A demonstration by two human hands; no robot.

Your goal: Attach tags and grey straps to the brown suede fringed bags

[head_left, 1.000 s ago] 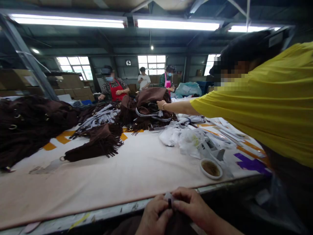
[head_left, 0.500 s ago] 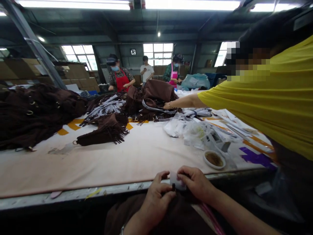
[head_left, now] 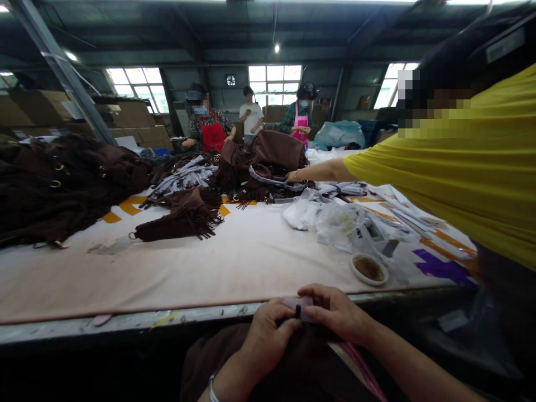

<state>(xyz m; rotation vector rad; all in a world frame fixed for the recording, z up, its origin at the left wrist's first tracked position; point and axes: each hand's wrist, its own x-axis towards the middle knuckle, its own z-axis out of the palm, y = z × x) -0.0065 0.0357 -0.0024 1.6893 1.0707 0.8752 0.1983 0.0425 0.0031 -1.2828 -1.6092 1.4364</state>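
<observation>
Close to the table's front edge, my left hand [head_left: 268,329] is closed, thumb and forefinger pinching at a short dark strip [head_left: 298,311]. My right hand [head_left: 339,312] is closed too, its thumb and fingers on a small pale, translucent piece [head_left: 307,314] that reaches across to the left fingertips. Whether strip and piece are joined I cannot tell. Dark brown fabric [head_left: 301,368] hangs below both hands, over my lap. A pink strip [head_left: 362,368] runs along its right side.
On the pale table cover [head_left: 167,279] are a fringed brown bag [head_left: 176,218], a large brown heap [head_left: 62,190], a crumpled plastic bag [head_left: 335,223] and a dish of brown stuff [head_left: 369,269]. A co-worker in yellow [head_left: 452,162] reaches across from the right.
My left fingers have closed in from a more spread pose, and both hands are nearer together. The pale piece now lies lower and flatter between them. The view has tilted slightly down.
</observation>
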